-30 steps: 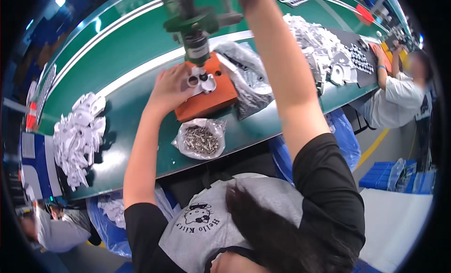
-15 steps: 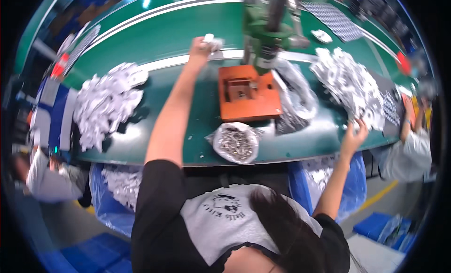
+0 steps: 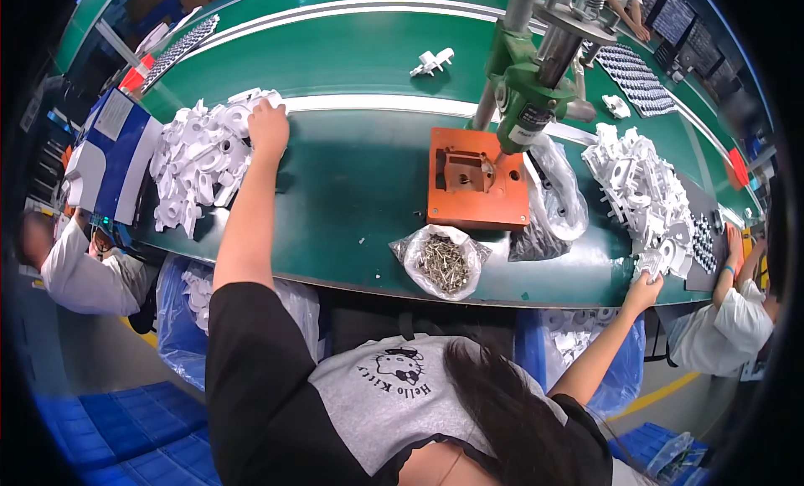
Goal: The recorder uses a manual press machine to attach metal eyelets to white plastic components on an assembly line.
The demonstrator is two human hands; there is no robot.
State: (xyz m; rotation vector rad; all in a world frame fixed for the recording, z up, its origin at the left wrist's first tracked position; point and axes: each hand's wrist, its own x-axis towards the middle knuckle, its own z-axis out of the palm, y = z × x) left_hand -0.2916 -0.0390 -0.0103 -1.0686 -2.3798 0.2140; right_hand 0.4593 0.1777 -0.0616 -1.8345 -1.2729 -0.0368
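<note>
My left hand (image 3: 269, 133) is at the far right edge of the left pile of white plastic parts (image 3: 197, 155), its fingers curled on a white plastic part there. The fingertips are partly hidden. At the near end of the right pile of white parts (image 3: 632, 172), my right hand (image 3: 643, 292) pinches another white plastic part (image 3: 649, 264). Between the hands stands a green press (image 3: 528, 97) over an orange fixture (image 3: 481, 211), whose recess shows no white part. One loose white part (image 3: 432, 61) lies on the green belt behind.
An open bag of small metal pins (image 3: 442, 264) sits before the fixture, a clear plastic bag (image 3: 563, 197) beside it. A blue-and-white box (image 3: 109, 155) stands far left. Lined blue bins (image 3: 182, 348) are below the table edge. Other people work left, right and at the back.
My left hand has let go of a white part on the belt and moved left to the left pile. My right hand has moved slightly nearer me. The view has shifted.
</note>
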